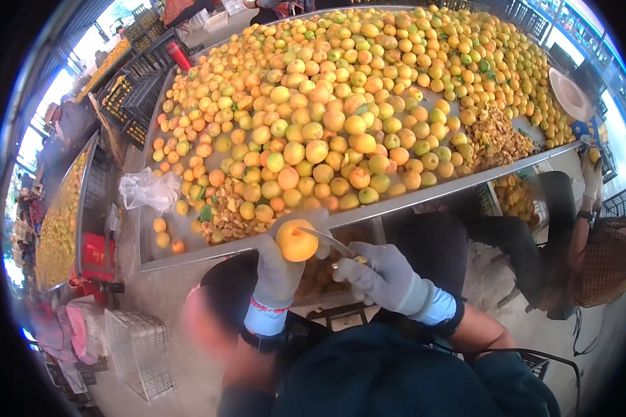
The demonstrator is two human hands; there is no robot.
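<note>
In front of my lap, my left hand (277, 274) is closed around an orange-yellow apricot (296, 242). A knife (332, 242) with a thin curved blade is gripped in my right hand (391, 280). Its tip reaches the upper right side of the apricot; how deep it sits I cannot tell. Both hands wear grey gloves with light blue at the wrists. Just beyond them, a large heap of apricots (313, 132) covers a metal-rimmed table (396, 208). A pile of brownish cut pieces (233, 217) lies near the table's front edge.
Left on the table are a clear plastic bag (151, 190) and a red bottle (179, 55). A second pile of cut pieces (497, 139) and a pale hat (570, 94) lie to the right. Another person's gloved hand (591, 174) is at far right. A white crate (139, 354) stands lower left.
</note>
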